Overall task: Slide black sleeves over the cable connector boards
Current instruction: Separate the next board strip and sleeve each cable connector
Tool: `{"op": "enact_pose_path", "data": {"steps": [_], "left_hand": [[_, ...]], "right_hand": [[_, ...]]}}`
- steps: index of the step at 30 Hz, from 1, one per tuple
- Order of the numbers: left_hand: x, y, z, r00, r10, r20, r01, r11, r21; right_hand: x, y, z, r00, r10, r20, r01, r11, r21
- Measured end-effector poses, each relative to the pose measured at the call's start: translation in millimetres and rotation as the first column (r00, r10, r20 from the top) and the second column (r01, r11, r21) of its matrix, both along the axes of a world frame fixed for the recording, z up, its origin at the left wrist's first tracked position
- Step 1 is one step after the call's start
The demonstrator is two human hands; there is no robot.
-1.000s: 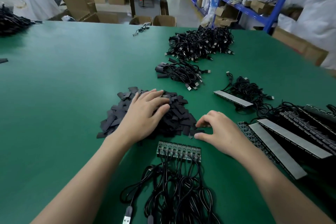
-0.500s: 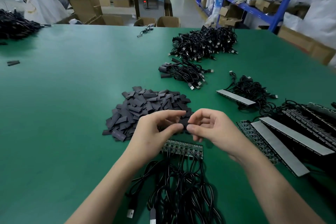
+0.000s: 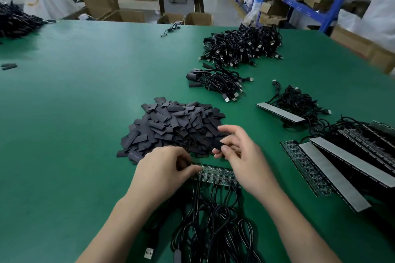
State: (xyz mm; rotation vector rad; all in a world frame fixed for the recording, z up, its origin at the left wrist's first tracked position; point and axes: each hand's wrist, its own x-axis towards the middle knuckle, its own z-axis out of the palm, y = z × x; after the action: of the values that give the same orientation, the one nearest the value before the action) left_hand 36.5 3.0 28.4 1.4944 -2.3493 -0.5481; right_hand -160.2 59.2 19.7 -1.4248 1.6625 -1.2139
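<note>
Now, on the green table [image 3: 64,113], the left hand [image 3: 162,168] pinches the left end of the strip of connector boards [image 3: 220,176], just in front of the pile of black sleeves [image 3: 175,128]. Just above the strip, the right hand [image 3: 241,156] pinches a single black sleeve [image 3: 218,145] between thumb and fingers. Further right lie grey-backed panels [image 3: 333,177].

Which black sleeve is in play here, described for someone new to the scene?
On the green table, find the pile of black sleeves near the middle. At its near right edge the right hand pinches one sleeve, the only one held rather than lying in the heap.
</note>
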Motion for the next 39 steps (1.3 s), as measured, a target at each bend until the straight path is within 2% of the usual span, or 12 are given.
{"op": "enact_pose_path", "data": {"steps": [3, 6, 9, 11, 13, 20, 24, 36, 39], "left_hand": [[-2, -1, -3, 0.969, 0.028, -0.246, 0.025, 0.978, 0.209], [-2, 0, 0, 0.850, 0.090, -0.519, 0.136, 0.914, 0.382], [-1, 0, 1, 0.747, 0.093, -0.658, 0.255, 0.874, 0.414], [-1, 0, 2, 0.693, 0.096, -0.715, 0.321, 0.846, 0.425], [-2, 0, 1, 0.668, 0.116, -0.735, 0.337, 0.833, 0.438], [-3, 0, -1, 0.739, 0.073, -0.669, 0.311, 0.845, 0.436], [-6, 3, -3, 0.756, 0.029, -0.654, 0.347, 0.829, 0.438], [-5, 3, -1, 0.687, 0.076, -0.723, 0.421, 0.769, 0.481], [-6, 6, -2, 0.728, 0.071, -0.682, 0.357, 0.810, 0.466]], "right_hand": [[5, 3, 3, 0.993, 0.023, -0.114, -0.024, 1.000, -0.008], [9, 6, 2, 0.975, 0.043, -0.219, -0.041, 0.999, 0.010], [4, 10, 0, 0.926, 0.131, -0.353, -0.114, 0.991, 0.068], [-1, 11, 2, 0.913, 0.189, -0.360, -0.169, 0.982, 0.088], [-6, 11, 5, 0.916, 0.247, -0.316, -0.226, 0.969, 0.101], [-10, 9, 8, 0.941, 0.273, -0.202, -0.248, 0.959, 0.140], [-15, 9, 14, 0.925, 0.322, -0.204, -0.289, 0.941, 0.176], [-18, 12, 21, 0.913, 0.373, -0.163, -0.344, 0.921, 0.181], [-18, 12, 20, 0.917, 0.346, -0.198, -0.310, 0.931, 0.191]]}}
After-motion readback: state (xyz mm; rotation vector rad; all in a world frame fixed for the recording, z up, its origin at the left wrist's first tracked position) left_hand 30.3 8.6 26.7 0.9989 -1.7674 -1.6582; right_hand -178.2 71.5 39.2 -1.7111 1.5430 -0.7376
